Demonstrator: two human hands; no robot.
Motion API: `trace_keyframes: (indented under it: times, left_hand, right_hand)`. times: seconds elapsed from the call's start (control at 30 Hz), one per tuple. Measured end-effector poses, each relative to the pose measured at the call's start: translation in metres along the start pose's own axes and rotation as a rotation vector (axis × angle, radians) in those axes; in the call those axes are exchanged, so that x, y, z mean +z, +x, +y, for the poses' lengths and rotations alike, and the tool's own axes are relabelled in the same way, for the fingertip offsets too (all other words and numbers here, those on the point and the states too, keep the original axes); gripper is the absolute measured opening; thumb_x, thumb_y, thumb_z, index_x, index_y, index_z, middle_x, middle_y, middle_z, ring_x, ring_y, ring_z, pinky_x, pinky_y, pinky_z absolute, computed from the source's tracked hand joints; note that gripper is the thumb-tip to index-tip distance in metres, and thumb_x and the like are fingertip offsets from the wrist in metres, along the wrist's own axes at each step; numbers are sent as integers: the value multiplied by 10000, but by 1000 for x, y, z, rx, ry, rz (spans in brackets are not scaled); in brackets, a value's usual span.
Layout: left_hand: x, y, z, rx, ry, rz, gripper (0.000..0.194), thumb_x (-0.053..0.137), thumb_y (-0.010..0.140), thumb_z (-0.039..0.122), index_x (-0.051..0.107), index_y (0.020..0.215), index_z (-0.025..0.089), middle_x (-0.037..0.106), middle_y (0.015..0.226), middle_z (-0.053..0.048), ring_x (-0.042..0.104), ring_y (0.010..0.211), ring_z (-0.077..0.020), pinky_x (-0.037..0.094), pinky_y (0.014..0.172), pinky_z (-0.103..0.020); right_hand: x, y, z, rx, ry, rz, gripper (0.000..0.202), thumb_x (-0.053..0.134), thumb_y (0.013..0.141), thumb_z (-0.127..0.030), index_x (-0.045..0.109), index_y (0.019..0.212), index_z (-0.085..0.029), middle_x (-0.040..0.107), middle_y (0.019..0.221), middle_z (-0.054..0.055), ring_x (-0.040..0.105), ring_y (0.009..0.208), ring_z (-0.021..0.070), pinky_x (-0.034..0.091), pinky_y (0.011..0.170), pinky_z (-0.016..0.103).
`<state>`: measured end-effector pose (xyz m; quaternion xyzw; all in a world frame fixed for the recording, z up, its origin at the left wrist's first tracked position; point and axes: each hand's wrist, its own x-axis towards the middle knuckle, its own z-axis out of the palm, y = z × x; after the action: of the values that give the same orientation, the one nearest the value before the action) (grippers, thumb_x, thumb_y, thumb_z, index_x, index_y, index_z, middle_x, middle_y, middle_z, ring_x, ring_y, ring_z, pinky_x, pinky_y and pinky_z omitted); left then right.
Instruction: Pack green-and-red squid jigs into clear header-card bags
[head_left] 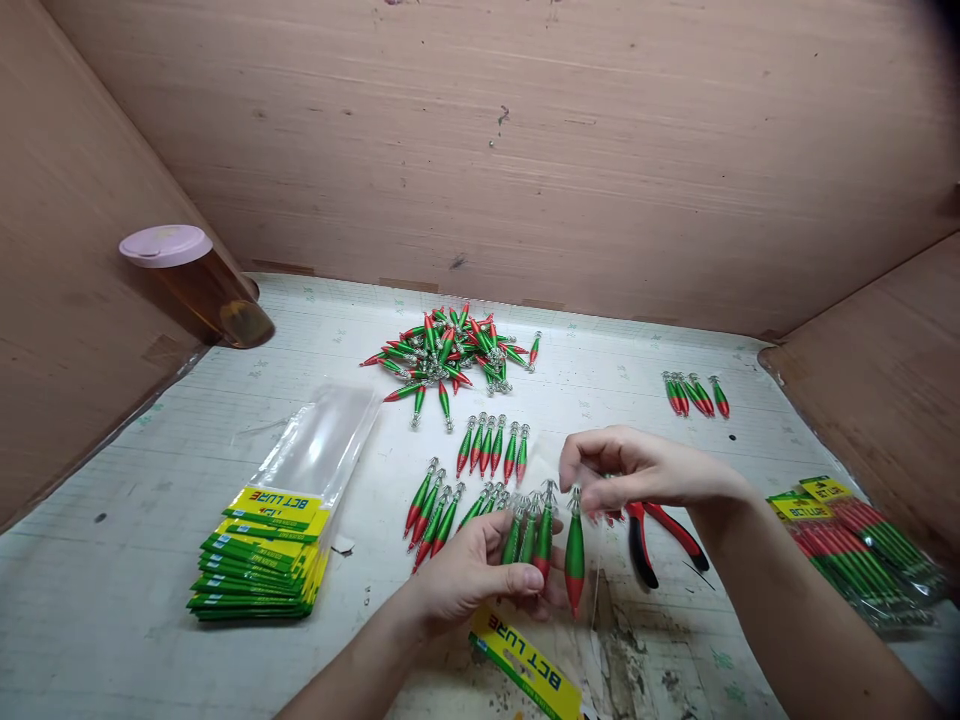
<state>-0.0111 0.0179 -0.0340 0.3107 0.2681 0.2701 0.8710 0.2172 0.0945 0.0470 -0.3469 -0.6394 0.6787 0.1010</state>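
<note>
Several green and red lures (529, 540) are held side by side in my left hand (487, 575), thumb across their red ends. My right hand (622, 470) pinches the hooked top of another lure (574, 560), which hangs red end down beside them. Below my left hand lies a yellow and green labelled bag (525, 665), its label upside down. Red-handled pliers (641, 545) rest by my right wrist, partly hidden. Rows of lures (491, 447) stand out on the white table behind my left hand, some partly covered by it.
A large lure pile (450, 355) lies at the back. Left are a stack of labelled bags (259, 555) and a lidded cup (199, 285). Right are several loose lures (695, 395) and filled packs (855, 545). Cardboard walls (525, 150) surround the table.
</note>
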Motion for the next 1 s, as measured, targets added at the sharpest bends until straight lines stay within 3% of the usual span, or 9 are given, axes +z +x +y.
trace_keyframes:
  times: [0.2, 0.4, 0.53, 0.6, 0.7, 0.83, 0.9, 1.0]
  left_hand:
    - [-1, 1, -2, -37, 31, 12, 400, 825, 669, 251, 637, 1005, 143, 732, 849, -59, 678, 693, -146, 528, 638, -243]
    - [0, 2, 0, -4, 54, 42, 382, 824, 676, 249, 644, 994, 139, 730, 850, -58, 664, 693, -130, 492, 632, -213]
    - [0, 3, 0, -7, 56, 16, 397, 831, 666, 265, 655, 995, 130, 708, 808, -44, 650, 665, -124, 482, 608, -207]
    - [0, 3, 0, -17, 67, 14, 425, 827, 670, 282, 647, 1022, 126, 710, 832, -58, 655, 667, -132, 496, 618, -224]
    - [0, 2, 0, -21, 83, 22, 456, 823, 673, 288, 632, 1058, 135, 716, 884, -72, 669, 703, -150, 514, 641, -245]
    - [-1, 2, -2, -20, 92, -4, 427, 813, 687, 269, 624, 1049, 143, 720, 881, -69, 672, 714, -154, 521, 660, -258]
    - [-2, 2, -2, -19, 95, -10, 411, 810, 691, 260, 630, 1042, 142, 717, 876, -65, 665, 706, -147, 522, 666, -262]
    - [-2, 2, -3, -28, 93, 2, 427, 824, 671, 258, 639, 1037, 142, 713, 888, -65, 663, 720, -151, 521, 667, -260]
  right_hand:
    - [0, -1, -3, 93, 7, -27, 238, 766, 760, -327, 646, 862, -149, 569, 611, -38, 479, 526, 75, 369, 468, 188]
    - [4, 0, -3, 90, -67, 44, 224, 747, 770, -356, 661, 786, -149, 571, 624, -31, 492, 563, 89, 374, 508, 211]
    - [1, -2, -2, 124, -76, -41, 257, 786, 726, -383, 677, 774, -154, 579, 628, -31, 477, 557, 85, 349, 504, 211]
    - [-2, -4, -2, 153, -97, -62, 265, 749, 765, -404, 700, 823, -149, 590, 637, -21, 479, 551, 87, 357, 506, 216]
    - [-2, -4, -2, 147, -135, -33, 277, 682, 824, -410, 717, 823, -135, 613, 643, 4, 523, 577, 107, 399, 536, 233]
    - [3, -1, -1, 118, -112, 67, 236, 776, 731, -349, 661, 753, -144, 602, 634, -11, 511, 568, 99, 385, 518, 221]
    - [6, 0, 0, 116, -79, 127, 272, 792, 712, -357, 622, 800, -164, 542, 589, -50, 460, 514, 84, 347, 471, 209]
    - [7, 2, -1, 100, -126, 103, 266, 753, 756, -356, 643, 914, -173, 515, 621, -49, 448, 536, 91, 348, 480, 218]
